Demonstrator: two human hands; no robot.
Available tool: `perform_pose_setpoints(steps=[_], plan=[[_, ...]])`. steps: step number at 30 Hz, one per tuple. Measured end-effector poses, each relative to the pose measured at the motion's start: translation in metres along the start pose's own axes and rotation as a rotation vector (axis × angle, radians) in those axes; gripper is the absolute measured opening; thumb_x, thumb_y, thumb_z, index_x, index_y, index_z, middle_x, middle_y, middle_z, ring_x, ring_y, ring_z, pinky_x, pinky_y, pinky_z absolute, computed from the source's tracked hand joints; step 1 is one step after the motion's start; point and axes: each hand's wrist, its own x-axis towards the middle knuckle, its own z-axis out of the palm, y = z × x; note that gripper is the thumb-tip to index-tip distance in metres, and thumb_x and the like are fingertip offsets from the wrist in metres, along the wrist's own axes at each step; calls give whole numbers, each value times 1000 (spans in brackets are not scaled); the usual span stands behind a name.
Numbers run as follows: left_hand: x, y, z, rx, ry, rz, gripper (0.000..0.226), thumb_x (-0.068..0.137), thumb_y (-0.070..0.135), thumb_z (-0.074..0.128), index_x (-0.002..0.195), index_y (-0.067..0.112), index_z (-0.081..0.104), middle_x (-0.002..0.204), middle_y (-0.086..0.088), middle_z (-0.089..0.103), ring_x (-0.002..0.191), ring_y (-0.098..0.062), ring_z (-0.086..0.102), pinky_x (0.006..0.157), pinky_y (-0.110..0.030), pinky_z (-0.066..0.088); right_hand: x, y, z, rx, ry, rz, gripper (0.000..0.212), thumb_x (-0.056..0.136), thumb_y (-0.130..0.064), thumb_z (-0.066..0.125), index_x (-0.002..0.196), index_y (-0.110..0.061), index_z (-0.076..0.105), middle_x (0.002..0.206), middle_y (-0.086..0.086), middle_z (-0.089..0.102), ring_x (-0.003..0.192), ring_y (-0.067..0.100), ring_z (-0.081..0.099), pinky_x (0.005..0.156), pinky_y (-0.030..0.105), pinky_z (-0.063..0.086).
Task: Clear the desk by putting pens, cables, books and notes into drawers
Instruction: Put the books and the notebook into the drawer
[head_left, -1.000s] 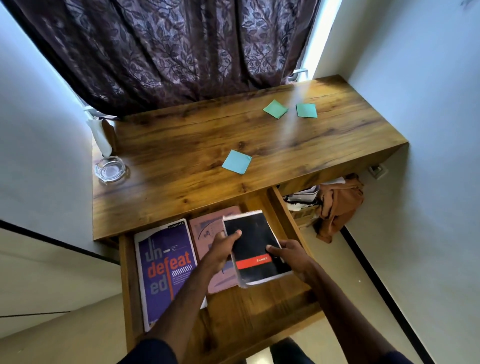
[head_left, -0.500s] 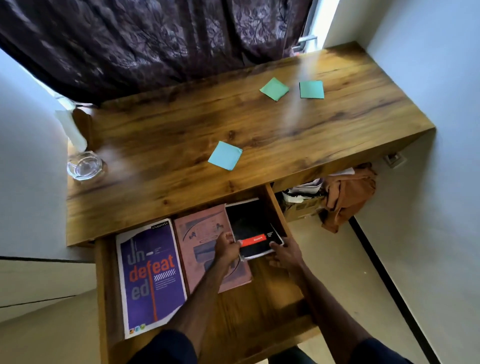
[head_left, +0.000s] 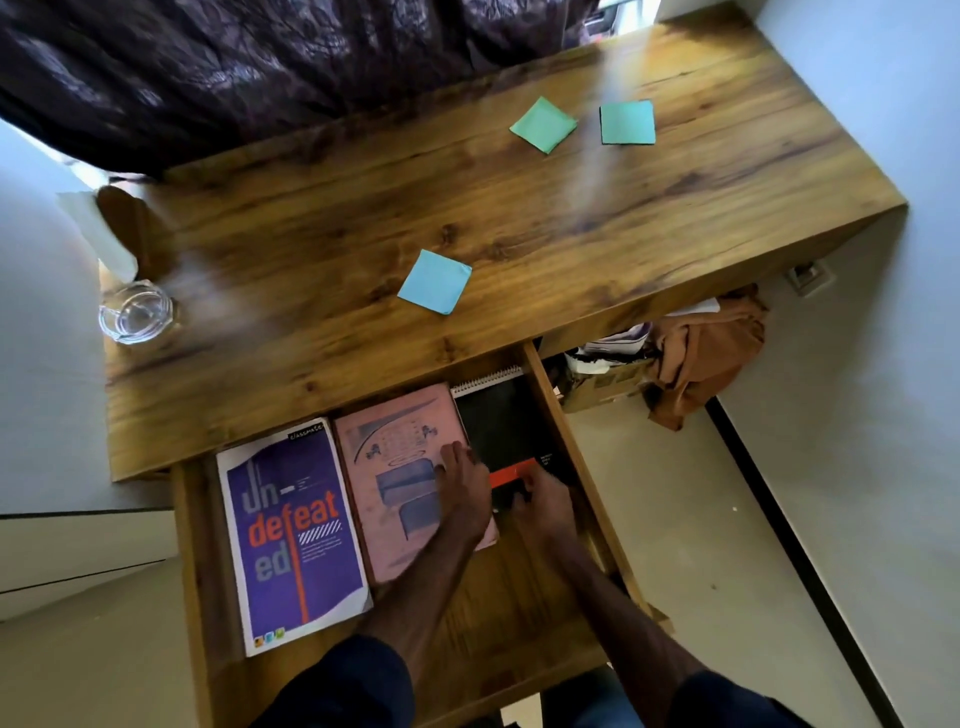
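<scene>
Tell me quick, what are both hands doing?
Left hand: open, fingers resting on the pink book.
Right hand: grips the black notebook by its near end.

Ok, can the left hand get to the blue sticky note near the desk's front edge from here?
Probably yes. The left hand rests on the pink book in the open drawer, and the blue sticky note lies just beyond on the bare desk top, with nothing standing between.

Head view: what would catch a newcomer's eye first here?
The open drawer at the near side holds a purple notebook, a pink book and a black notebook side by side, with the left hand and right hand at the black one. Three sticky notes lie on the desk.
</scene>
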Motion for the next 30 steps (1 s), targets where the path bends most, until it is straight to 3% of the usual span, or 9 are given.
perform_pose_setpoints(steps=[4, 10, 13, 15, 18, 20, 23, 26, 30], plan=[[14, 3, -11, 84, 25, -33, 28, 100, 18, 58, 125, 8, 63, 140, -20, 47, 132, -35, 40, 104, -41, 45, 26, -8, 0, -304, -97, -222, 72, 92, -16, 68, 155, -15, 33, 165, 7, 26, 149, 23, 33, 116, 35, 37], [26, -18, -10, 46, 86, 82, 44, 101, 10, 53, 143, 6, 43, 146, -17, 39, 130, -29, 44, 104, -37, 48, 43, -15, 3, -595, -250, -221, 90, 94, -21, 67, 161, -22, 7, 169, 1, -11, 157, 21, 4, 120, 44, 37], [26, -22, -10, 83, 87, 117, 41, 100, 10, 53, 141, 6, 47, 145, -17, 40, 131, -30, 43, 106, -40, 45, 45, -19, 0, -616, -263, -217, 88, 94, -17, 67, 161, -22, 10, 170, 2, -6, 157, 23, 7, 118, 45, 39], [25, -24, -17, 91, 77, 133, 40, 98, 11, 56, 137, 7, 52, 144, -16, 42, 129, -30, 43, 105, -40, 45, 48, -27, -7, -568, -246, -234, 71, 94, -15, 65, 155, -18, 30, 166, 8, 23, 150, 26, 32, 111, 41, 47], [29, -29, -35, -22, 123, 162, 34, 94, 10, 58, 128, 11, 59, 136, -12, 51, 124, -27, 49, 98, -40, 50, 53, -50, -23, -376, 0, -427, 26, 96, -13, 60, 122, -16, 61, 117, 4, 68, 100, 18, 69, 80, 33, 60], [34, -39, -53, -147, 270, 217, 31, 95, 13, 51, 125, 11, 59, 129, -9, 56, 118, -23, 54, 91, -37, 54, 62, -77, -37, -252, 174, -576, 14, 101, -15, 53, 104, -14, 66, 96, 3, 70, 82, 17, 67, 69, 34, 58], [42, -60, -80, -219, 549, 308, 43, 96, 18, 35, 130, 7, 58, 133, -11, 58, 124, -25, 54, 100, -39, 51, 83, -123, -54, -178, 347, -728, 16, 100, -20, 52, 108, -14, 64, 106, 4, 66, 97, 19, 63, 77, 29, 54], [60, -90, -107, -105, 638, 205, 53, 95, 16, 45, 146, 2, 46, 152, -21, 44, 143, -35, 39, 117, -46, 37, 112, -168, -64, -217, 318, -770, 42, 93, -25, 63, 133, -13, 53, 142, 8, 52, 132, 23, 48, 102, 38, 50], [78, -124, -116, 27, 303, 85, 70, 103, 40, 43, 158, 3, 20, 165, -24, 16, 154, -37, 16, 123, -47, 27, 148, -199, -62, -502, 45, -697, 99, 90, -55, 64, 159, -5, 14, 169, 14, 6, 157, 29, 3, 125, 46, 10]])
